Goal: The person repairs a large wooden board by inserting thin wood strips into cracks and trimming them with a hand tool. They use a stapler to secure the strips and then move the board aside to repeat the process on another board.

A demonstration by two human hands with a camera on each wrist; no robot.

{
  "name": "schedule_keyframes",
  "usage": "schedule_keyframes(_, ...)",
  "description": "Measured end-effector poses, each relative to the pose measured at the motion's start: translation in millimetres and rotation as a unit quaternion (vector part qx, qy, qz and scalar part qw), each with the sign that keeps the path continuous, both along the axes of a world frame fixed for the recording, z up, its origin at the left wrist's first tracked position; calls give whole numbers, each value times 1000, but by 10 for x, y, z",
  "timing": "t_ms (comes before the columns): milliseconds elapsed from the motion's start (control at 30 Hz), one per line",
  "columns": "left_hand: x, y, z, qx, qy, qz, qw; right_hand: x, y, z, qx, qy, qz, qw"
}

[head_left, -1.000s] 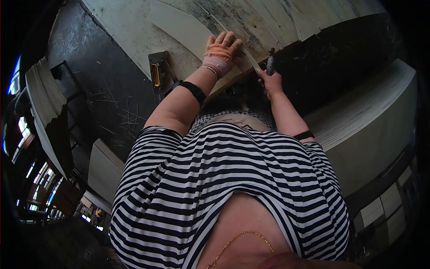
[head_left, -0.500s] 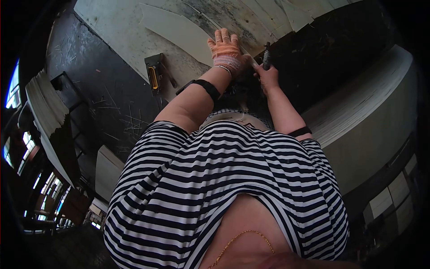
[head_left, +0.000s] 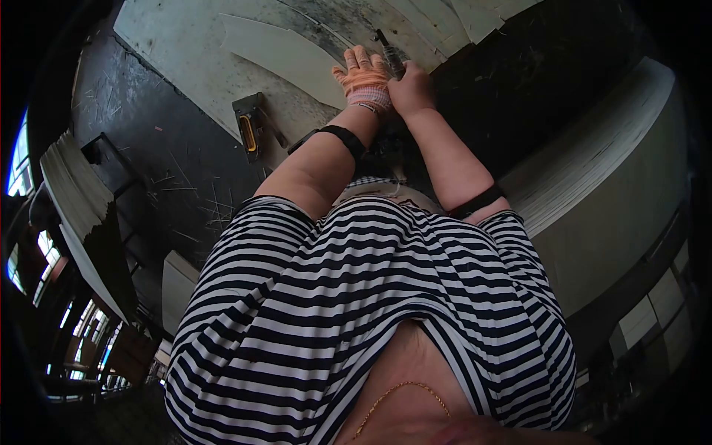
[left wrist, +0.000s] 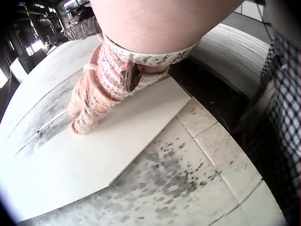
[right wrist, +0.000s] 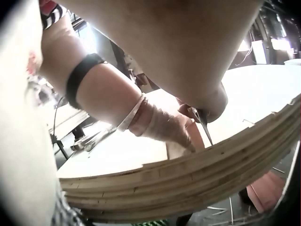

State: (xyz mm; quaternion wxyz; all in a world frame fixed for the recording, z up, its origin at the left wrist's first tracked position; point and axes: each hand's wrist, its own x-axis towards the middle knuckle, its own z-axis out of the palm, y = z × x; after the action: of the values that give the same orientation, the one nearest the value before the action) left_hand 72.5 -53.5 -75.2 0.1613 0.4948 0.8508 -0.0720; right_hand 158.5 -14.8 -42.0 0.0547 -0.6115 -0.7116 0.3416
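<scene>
My left hand (head_left: 365, 78), in an orange-and-white knit glove, rests on a thin pale sheet (head_left: 278, 55) with its fingers straight. In the left wrist view this veneer-like sheet (left wrist: 108, 157) has an angled end and overlies a mottled board (left wrist: 188, 174). My bare right hand (head_left: 411, 90) grips a knife (head_left: 393, 61) by its dark wrapped handle, close beside the gloved hand. From below that fist the narrow pointed blade (right wrist: 205, 128) reaches down to the edge of the layered board stack (right wrist: 188, 188) in the right wrist view.
Left of my hands, a black tool with a yellow-edged slot (head_left: 248, 133) lies at the board's near edge. Thin offcuts (head_left: 215, 211) litter the dark surface there. Tall stacks of sheets stand at the right (head_left: 593, 170) and far left (head_left: 74, 178).
My right hand has moved up and left with the knife, close against the left hand. A pale strip by the right hand earlier no longer shows. The left hand stays on the sheet.
</scene>
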Motion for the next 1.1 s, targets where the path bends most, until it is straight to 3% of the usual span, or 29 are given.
schedule_keyframes(100,26,-10,352,-4,-42,10,999,29,299,13,-52,-38,71,995)
schedule_keyframes(200,-38,-14,286,18,-38,0,999,434,314,-144,-24,83,-4,996)
schedule_keyframes(267,-18,-76,263,38,-24,-11,999,548,219,-210,-58,55,-5,997)
schedule_keyframes(333,-33,-45,392,31,-44,-9,999,579,117,-334,-217,61,-21,974)
schedule_keyframes(400,-21,-37,453,33,-40,-3,999,575,-2,-389,-265,116,-43,956)
schedule_keyframes(467,-1,-43,455,31,-45,6,998,626,-155,-339,-391,230,-194,870)
schedule_keyframes(500,-10,-46,445,30,-46,6,998,630,-191,-319,-392,229,-195,870)
schedule_keyframes(567,-13,-48,424,2,-39,-6,999,608,-254,-296,-407,347,-285,796)
schedule_keyframes(900,-23,-109,309,56,-40,-13,998,480,-305,-487,-352,349,-323,806)
schedule_keyframes(1100,-21,-137,281,47,-24,-27,998,469,-318,-562,-278,317,-312,851)
